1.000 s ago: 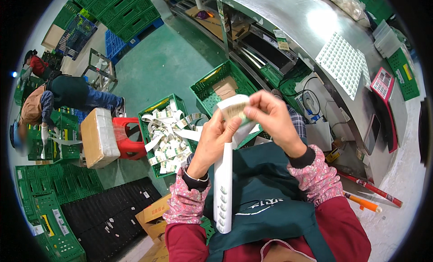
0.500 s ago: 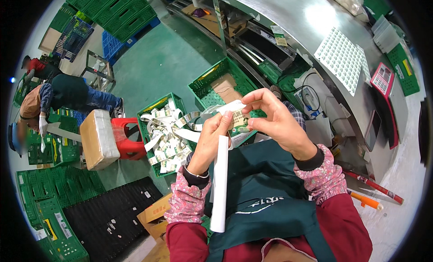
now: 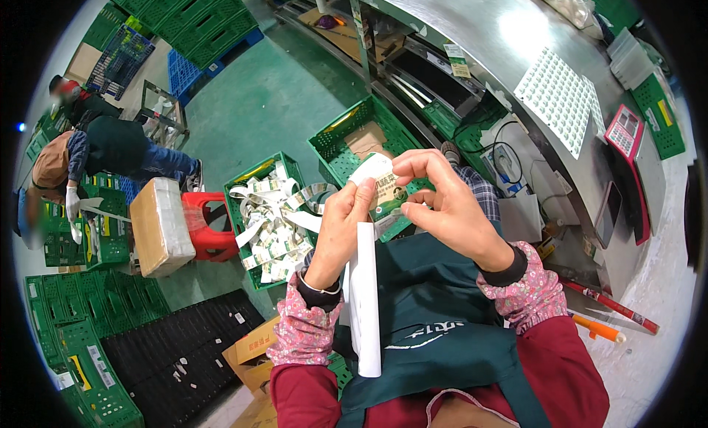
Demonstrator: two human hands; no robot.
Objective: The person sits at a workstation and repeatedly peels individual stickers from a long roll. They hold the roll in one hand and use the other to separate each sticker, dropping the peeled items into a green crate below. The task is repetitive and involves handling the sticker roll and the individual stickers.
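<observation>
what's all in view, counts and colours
printed label: one, white-green, in left hand
curled sheet: one, white, by left hand
open crates: two, green, centre
label strips: many, white-green, left open crate
stool: one, red, left of crates
box: one, brown-white, by stool
co-workers: two, mixed colours, far left
stacked crates: several, green, top left
slatted surface: one, black, lower left
steel table: one, silver, right
sticker sheets: some, white-green, on table
keypad device: one, red, on table
apron: one, dark green, worn
left hand: one, bare, on label
right hand: one, bare, beside label
</observation>
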